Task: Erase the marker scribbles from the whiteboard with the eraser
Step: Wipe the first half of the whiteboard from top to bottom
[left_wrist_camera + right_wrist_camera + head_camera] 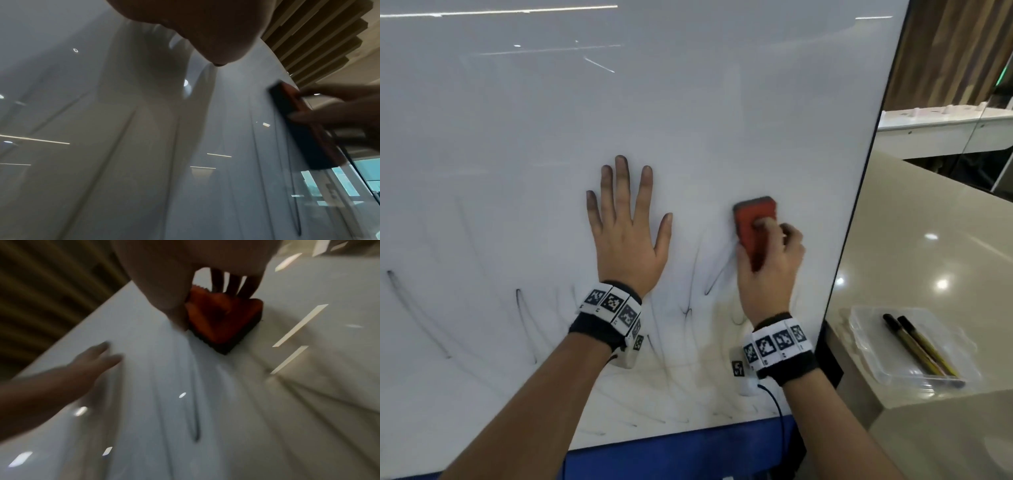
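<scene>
A large whiteboard (688, 102) fills the head view. Faint black marker scribbles (520, 308) run across its lower part; the upper part is white. My right hand (770, 260) grips a red eraser (753, 222) with a dark felt side and holds it flat against the board, right of centre. The same eraser (222, 321) shows orange-red in the blurred right wrist view, and as a dark edge-on eraser (298, 123) in the left wrist view. My left hand (626, 233) lies flat on the board with fingers spread, left of the eraser, its fingertips smudged dark.
The whiteboard's right edge (866, 171) borders a glossy beige counter (928, 240). On it lies a clear plastic tray (900, 346) holding two black-and-yellow markers (917, 346). A blue strip (688, 455) runs below the board. A dark cable (779, 411) hangs from my right wrist.
</scene>
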Motion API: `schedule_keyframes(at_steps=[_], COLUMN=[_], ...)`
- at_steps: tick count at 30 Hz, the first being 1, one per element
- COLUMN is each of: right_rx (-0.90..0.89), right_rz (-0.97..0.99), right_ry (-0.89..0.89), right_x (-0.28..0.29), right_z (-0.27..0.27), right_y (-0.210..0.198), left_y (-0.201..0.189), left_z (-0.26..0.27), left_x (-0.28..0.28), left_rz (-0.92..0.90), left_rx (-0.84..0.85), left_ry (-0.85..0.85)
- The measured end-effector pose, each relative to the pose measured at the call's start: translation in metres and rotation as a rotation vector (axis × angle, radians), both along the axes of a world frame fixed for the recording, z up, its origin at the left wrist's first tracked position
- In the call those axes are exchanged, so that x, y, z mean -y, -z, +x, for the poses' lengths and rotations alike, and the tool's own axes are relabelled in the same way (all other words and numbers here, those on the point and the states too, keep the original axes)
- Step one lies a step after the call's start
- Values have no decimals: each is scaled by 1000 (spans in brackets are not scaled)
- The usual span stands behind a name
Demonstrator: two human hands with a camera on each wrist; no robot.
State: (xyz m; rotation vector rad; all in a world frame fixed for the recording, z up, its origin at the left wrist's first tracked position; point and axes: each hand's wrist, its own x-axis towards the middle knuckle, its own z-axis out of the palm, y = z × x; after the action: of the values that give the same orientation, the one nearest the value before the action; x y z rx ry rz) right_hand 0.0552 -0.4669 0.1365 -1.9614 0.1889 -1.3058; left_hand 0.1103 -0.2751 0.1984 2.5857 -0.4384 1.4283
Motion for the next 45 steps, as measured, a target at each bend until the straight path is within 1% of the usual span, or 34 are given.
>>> schedule_keyframes(at_steps=[1, 2, 3, 4, 5, 6, 7, 9, 10, 11, 13, 15, 16, 18, 20, 21, 22, 23, 24, 26, 27, 28, 29, 30, 31, 32, 35, 37, 39, 40, 41, 43, 45], right_rx=[-9, -11, -4, 17, 42, 72, 119, 204, 232, 255, 272, 226, 190, 117, 81, 83, 97, 118, 148, 207, 228, 243, 250, 244, 226, 197, 93, 88, 89, 96, 110, 150, 173], right_rz=[-150, -253, -304, -303, -239, -107, 66, 357, 419, 423, 339, 195, 83, -210, -472, -530, -524, -455, -335, -32, 102, 205, 267, 278, 231, 126, -342, -565, -662, -654, -599, -394, -181], right_ry=[-48, -75, -74, -47, 1, 63, 135, 256, 282, 282, 255, 144, 65, -62, -122, -120, -106, -79, -28, 64, 96, 114, 121, 113, 84, 30, -167, -249, -241, -209, -161, -79, -19], right_x=[-13, -19, -15, -7, 6, 23, 40, 60, 57, 46, 6, -43, -69, -108, -119, -113, -104, -93, -79, -57, -55, -61, -74, -93, -115, -139, -203, -215, -208, -202, -195, -184, -192], right_z=[0, -2, -2, -2, -2, 0, 1, 5, 7, 10, 16, 19, 19, 17, 15, 16, 17, 17, 17, 18, 20, 23, 26, 30, 33, 33, 29, 29, 31, 31, 31, 33, 37], right_y=[-2, -4, -5, -7, -7, -7, -7, -8, -7, -4, 3, 20, 29, 46, 51, 46, 40, 34, 28, 17, 14, 14, 17, 24, 33, 43, 78, 82, 67, 55, 42, 15, 6], left_y=[0, -1, -3, -5, -8, -11, -15, -23, -27, -31, -36, -35, -33, -28, -24, -23, -23, -22, -21, -20, -19, -19, -19, -20, -21, -22, -26, -28, -30, -31, -31, -30, -28], left_z=[-1, -2, -4, -6, -9, -14, -18, -26, -28, -28, -22, -14, -9, -2, 2, 3, 4, 5, 6, 8, 8, 7, 6, 5, 4, 3, 1, 0, 0, 1, 1, 2, 2], left_x=[-1, -2, -6, -11, -18, -26, -37, -61, -75, -89, -116, -135, -141, -145, -146, -147, -149, -153, -157, -165, -167, -169, -169, -169, -170, -172, -186, -197, -205, -208, -209, -209, -207], left_rz=[1, 5, 12, 18, 21, 18, 2, -98, -172, -239, -292, -235, -195, -145, -142, -147, -147, -142, -131, -100, -87, -80, -77, -71, -57, -34, 48, 122, 180, 191, 191, 170, 143], left_rx=[-7, -16, -26, -34, -39, -41, -40, -21, -5, 7, 21, 39, 42, 45, 68, 82, 95, 105, 108, 97, 82, 63, 44, 29, 21, 20, 11, 23, 38, 38, 35, 24, -5], left_ry=[3, 11, 30, 67, 121, 179, 220, 228, 201, 160, 48, -42, -68, -90, -79, -65, -49, -32, -16, 6, 17, 28, 36, 37, 31, 23, 24, 14, 8, 14, 24, 43, 59])
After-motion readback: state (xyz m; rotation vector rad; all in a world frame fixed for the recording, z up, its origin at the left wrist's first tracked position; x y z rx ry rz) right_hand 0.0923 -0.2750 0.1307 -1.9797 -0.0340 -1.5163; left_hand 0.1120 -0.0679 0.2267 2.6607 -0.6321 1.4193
